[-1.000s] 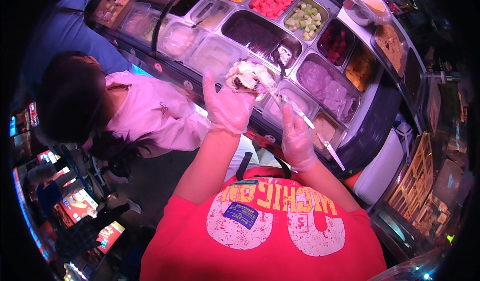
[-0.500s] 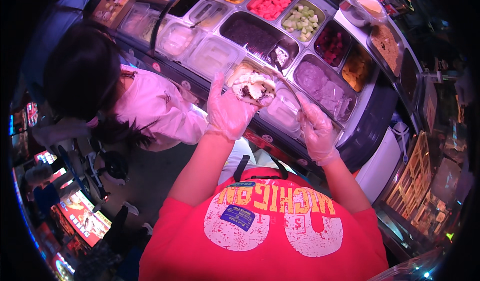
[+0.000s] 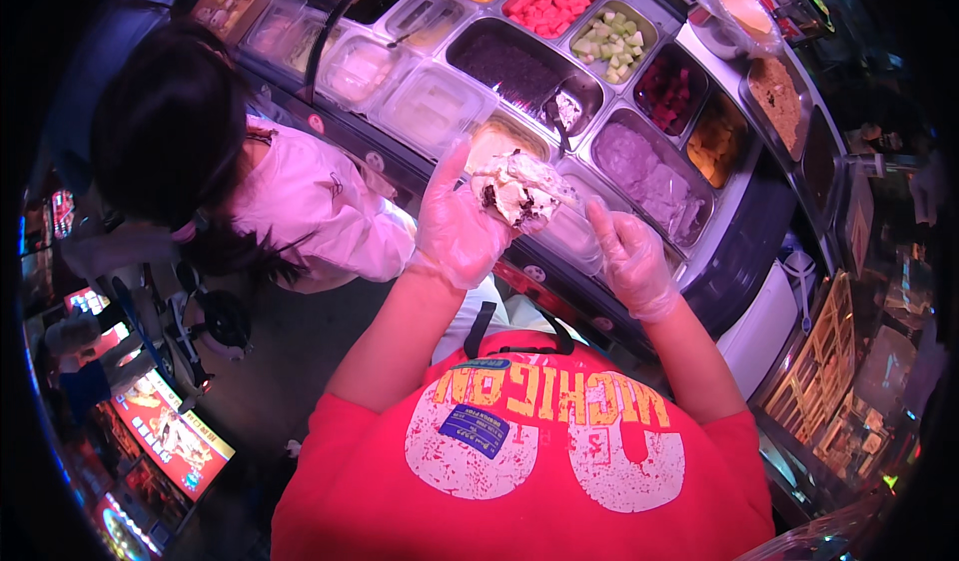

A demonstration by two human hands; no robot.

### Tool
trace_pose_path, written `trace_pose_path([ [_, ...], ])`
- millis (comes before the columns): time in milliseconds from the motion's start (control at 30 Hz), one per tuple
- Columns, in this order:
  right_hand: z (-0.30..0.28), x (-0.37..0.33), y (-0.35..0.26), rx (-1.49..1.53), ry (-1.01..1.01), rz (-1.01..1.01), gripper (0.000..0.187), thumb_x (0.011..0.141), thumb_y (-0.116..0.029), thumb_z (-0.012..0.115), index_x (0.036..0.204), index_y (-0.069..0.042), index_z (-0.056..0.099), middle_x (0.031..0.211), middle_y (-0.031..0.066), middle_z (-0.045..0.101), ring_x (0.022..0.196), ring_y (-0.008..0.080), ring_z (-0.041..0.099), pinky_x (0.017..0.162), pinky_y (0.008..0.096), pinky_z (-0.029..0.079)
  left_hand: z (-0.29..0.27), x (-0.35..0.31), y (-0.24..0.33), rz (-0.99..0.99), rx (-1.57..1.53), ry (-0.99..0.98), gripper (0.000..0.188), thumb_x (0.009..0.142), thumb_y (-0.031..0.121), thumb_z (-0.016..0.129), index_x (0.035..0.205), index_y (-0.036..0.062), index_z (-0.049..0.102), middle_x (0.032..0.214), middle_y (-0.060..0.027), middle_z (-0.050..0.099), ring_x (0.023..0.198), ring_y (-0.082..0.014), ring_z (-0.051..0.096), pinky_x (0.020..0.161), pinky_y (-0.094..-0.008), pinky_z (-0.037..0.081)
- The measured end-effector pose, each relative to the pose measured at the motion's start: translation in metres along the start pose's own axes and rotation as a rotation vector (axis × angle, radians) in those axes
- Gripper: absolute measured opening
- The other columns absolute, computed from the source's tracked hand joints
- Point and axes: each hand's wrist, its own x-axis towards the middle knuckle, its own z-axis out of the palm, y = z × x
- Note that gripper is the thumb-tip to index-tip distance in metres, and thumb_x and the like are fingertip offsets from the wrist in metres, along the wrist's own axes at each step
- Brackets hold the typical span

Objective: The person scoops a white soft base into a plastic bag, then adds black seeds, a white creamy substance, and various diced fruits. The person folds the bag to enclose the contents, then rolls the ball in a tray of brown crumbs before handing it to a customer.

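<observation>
My left hand [image 3: 460, 223], in a clear plastic glove, cradles a cream-filled wrapper [image 3: 521, 193] on its palm and fingers. White cream mixed with dark crumbs is heaped on it, and its skin is mostly hidden. My right hand [image 3: 635, 261], gloved too, grips a thin spreader [image 3: 567, 199]. The spreader's far end meets the cream; its handle is largely covered by my fingers. Just beyond the wrapper lies a tub of pale yellowish filling [image 3: 504, 139]. A bin of purple paste [image 3: 644, 176] is to the right.
Beyond my hands are a bin of dark crumbs [image 3: 499, 56], red fruit cubes [image 3: 551, 6], green fruit cubes [image 3: 609, 43] and lidded clear tubs [image 3: 430, 106]. A tray of brown crumbs [image 3: 774, 96] stands far right. At left, a person in a pink top [image 3: 310, 201] stands close to the counter.
The spreader has swung from beyond the wrapper onto the cream. The wrapper has shifted slightly right and tilted, and its cream now looks more spread out.
</observation>
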Motion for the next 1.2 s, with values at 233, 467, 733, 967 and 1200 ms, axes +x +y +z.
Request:
trace_pose_path([
  [233,-0.027,-0.010,0.018,0.066,-0.282,0.302,0.034,0.094,-0.001,0.068,0.128,-0.003,0.069,0.087,0.0117,0.064,0.073,0.0304,0.062,0.065,0.0399,0.050,-0.027,0.013,0.004,-0.061,-0.159,0.003,0.075,0.096,0.046,0.068,0.147,-0.0026,0.042,0.144,-0.0214,0.054,0.130,-0.0402,0.056,0.099,-0.0606,0.050],
  [467,-0.038,-0.023,0.004,0.188,-0.002,0.336,0.051,0.093,0.013,0.058,0.141,-0.002,0.061,0.092,0.0073,0.058,0.077,0.0195,0.060,0.068,0.0295,0.048,-0.040,0.014,0.012,0.161,-0.064,-0.018,0.081,0.100,0.054,0.056,0.156,-0.0001,0.031,0.155,-0.0256,0.042,0.141,-0.0437,0.045,0.110,-0.0643,0.041],
  [733,0.021,0.005,-0.051,0.108,-0.024,0.379,0.046,0.093,0.011,0.059,0.136,-0.002,0.064,0.084,0.0126,0.056,0.073,0.0269,0.061,0.065,0.0361,0.048,-0.011,0.014,-0.009,0.333,0.121,-0.077,0.096,0.097,0.069,0.049,0.155,-0.0053,0.028,0.157,-0.0254,0.039,0.143,-0.0421,0.042,0.118,-0.0613,0.032],
  [967,0.014,0.004,-0.061,0.165,-0.132,0.282,0.054,0.086,0.008,0.061,0.139,0.000,0.060,0.081,0.0119,0.056,0.071,0.0284,0.061,0.061,0.0400,0.050,-0.017,0.009,0.000,0.355,0.092,-0.112,0.104,0.093,0.074,0.053,0.152,-0.0077,0.031,0.152,-0.0247,0.044,0.140,-0.0380,0.046,0.117,-0.0526,0.036],
  [1200,0.014,0.008,-0.050,0.108,-0.137,0.214,0.043,0.092,0.005,0.060,0.134,0.001,0.063,0.087,0.0136,0.063,0.073,0.0285,0.063,0.062,0.0381,0.051,-0.029,-0.002,0.015,0.296,0.071,-0.069,0.100,0.093,0.075,0.049,0.150,-0.0058,0.037,0.148,-0.0241,0.049,0.134,-0.0387,0.052,0.112,-0.0536,0.042],
])
